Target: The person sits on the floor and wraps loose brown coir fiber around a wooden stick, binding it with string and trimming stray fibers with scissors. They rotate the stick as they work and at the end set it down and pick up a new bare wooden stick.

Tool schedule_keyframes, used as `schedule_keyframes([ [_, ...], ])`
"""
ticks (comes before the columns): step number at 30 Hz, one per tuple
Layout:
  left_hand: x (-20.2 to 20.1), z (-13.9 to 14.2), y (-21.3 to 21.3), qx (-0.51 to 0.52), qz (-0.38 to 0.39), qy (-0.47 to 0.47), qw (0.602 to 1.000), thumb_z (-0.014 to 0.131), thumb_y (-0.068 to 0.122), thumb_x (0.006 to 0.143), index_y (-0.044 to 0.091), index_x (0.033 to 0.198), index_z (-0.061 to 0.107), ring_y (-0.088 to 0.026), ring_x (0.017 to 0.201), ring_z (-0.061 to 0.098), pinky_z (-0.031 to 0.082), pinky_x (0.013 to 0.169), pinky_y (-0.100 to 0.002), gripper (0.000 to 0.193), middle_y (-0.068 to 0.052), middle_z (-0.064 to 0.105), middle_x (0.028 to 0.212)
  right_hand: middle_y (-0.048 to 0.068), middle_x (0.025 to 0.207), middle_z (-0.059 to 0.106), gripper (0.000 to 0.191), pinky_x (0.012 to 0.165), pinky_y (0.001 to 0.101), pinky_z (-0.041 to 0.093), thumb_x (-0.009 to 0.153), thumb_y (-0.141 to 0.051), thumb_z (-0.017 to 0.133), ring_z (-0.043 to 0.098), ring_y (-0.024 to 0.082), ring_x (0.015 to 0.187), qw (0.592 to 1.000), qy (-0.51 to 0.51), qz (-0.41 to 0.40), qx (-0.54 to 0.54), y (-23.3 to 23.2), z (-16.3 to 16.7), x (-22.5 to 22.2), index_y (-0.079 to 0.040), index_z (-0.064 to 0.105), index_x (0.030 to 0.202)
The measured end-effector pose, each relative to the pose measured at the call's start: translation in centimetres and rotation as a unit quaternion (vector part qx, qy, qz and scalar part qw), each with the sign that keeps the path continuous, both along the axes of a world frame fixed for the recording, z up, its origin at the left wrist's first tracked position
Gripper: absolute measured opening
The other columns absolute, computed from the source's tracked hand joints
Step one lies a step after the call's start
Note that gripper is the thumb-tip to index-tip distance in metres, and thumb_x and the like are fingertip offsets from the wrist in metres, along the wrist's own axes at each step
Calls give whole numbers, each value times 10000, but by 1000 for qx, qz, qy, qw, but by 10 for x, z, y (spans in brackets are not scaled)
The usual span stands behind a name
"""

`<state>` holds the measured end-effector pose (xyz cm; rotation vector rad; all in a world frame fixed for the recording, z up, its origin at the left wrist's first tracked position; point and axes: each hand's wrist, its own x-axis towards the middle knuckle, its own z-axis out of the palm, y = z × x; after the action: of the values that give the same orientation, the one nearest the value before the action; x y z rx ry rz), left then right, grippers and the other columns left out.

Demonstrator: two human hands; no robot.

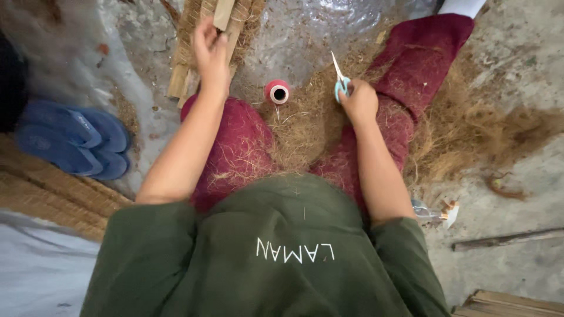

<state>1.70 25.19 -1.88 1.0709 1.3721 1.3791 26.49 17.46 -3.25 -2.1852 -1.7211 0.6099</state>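
Note:
My left hand (210,54) reaches forward and rests on a wooden frame wrapped with coir rope (202,35), fingers closed around one of its slats. My right hand (358,101) grips small scissors with pale blue handles (340,79), blades pointing up and away. A red thread spool (277,91) lies on the ground between my knees, near a heap of brown coconut fibre (305,126). I sit on the floor in dark red trousers with fibre stuck to them.
A pair of blue flip-flops (73,141) lies at the left beside a woven mat (47,194). More loose fibre (470,129) spreads to the right. A thin stick (508,239) and wooden planks (505,304) lie at lower right on the concrete floor.

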Motion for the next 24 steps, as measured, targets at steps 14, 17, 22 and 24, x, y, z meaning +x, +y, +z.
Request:
schedule_keyframes([
  [14, -28, 20, -91, -10, -193, 227, 954, 672, -16, 957, 14, 1237, 666, -200, 1109, 648, 526, 969, -318, 282, -93, 648, 1232, 143, 1016, 763, 278, 812, 332, 589, 876, -15, 765, 761, 222, 911, 953, 202, -95, 206, 7, -15, 3, -8, 658, 1132],
  [17, -18, 22, -93, -42, -200, 89, 975, 636, 34, 1028, 26, 1266, 637, -182, 1170, 656, 527, 1037, -311, 238, -65, 647, 1259, 152, 1046, 749, 299, 815, 334, 585, 886, -2, 753, 744, 223, 947, 934, 240, -78, 252, 0, -10, 10, 19, 645, 1164],
  [22, 3, 36, -115, -59, -225, -16, 973, 620, 228, 1066, 43, 1316, 638, -207, 1283, 585, 439, 1145, -353, 311, -89, 636, 1341, 126, 789, 704, 211, 704, 349, 544, 957, -200, 763, 685, 261, 730, 952, 197, -169, 161, -19, 11, 0, -16, 702, 875],
  [24, 14, 42, -120, -107, -240, -159, 952, 547, 381, 1085, 55, 1363, 604, -240, 1360, 560, 393, 1201, -404, 433, -105, 618, 1408, 138, 811, 693, 222, 721, 396, 527, 952, -218, 735, 672, 305, 767, 957, 169, -128, 196, -35, 23, -11, -26, 703, 846],
])
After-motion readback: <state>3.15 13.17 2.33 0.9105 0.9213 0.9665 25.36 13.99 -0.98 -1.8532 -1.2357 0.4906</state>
